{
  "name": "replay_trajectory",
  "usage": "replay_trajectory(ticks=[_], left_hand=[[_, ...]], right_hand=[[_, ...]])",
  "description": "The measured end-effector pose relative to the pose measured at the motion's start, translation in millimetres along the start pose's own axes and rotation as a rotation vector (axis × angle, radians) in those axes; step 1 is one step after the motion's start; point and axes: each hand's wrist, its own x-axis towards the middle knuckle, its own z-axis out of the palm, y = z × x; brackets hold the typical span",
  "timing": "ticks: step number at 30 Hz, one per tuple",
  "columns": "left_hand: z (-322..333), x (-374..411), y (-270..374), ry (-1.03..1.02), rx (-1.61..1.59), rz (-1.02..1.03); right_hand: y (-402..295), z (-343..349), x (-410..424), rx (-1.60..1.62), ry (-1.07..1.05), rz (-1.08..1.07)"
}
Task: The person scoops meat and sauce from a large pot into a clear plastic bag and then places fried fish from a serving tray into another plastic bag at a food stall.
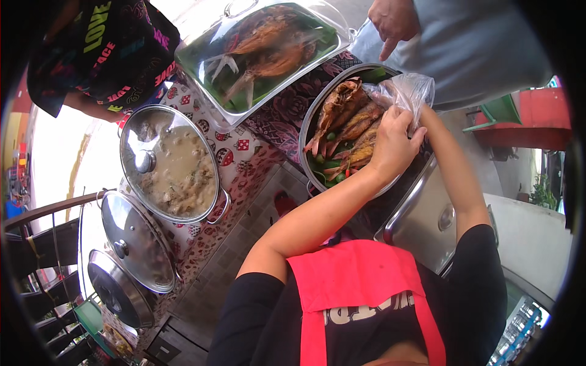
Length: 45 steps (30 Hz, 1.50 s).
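Observation:
My left hand pinches the edge of a clear plastic bag above a round metal pot. Inside that bag, worn like a glove, is my right hand; its fingers are blurred by the plastic and partly hidden behind my left hand. Whole fried fish lie side by side in the pot, on green leaves. Among their tails are small green citrus fruits and a red chili. My left forearm crosses over the pot's near rim.
Another person's hand points down at the pot's far rim. Behind stands a lidded tray of fried fish. Left are a glass-lidded pot of stew and another lidded pan. A steel lid lies right; a second person stands left.

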Motion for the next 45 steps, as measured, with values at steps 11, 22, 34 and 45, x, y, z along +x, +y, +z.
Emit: replay_trajectory(ticks=[11,22,34,45], left_hand=[[-38.7,51.0,-5.5,-0.071,0.074,0.114],[-54.8,78.0,6.4,-0.335,0.326,0.063],[-40.7,95.5,-2.0,-0.542,0.493,0.331],[-65.1,86.9,-24.3,-0.667,0.606,0.137]], right_hand=[[-6.6,-28.9,0.1,-0.130,0.039,0.103],[-49.6,-28.1,-1.6,-0.550,-0.242,0.062],[-13.5,-21.9,20.3,0.107,-0.296,0.224],[-53.4,-18.9,-13.3,-0.321,-0.246,-0.074]])
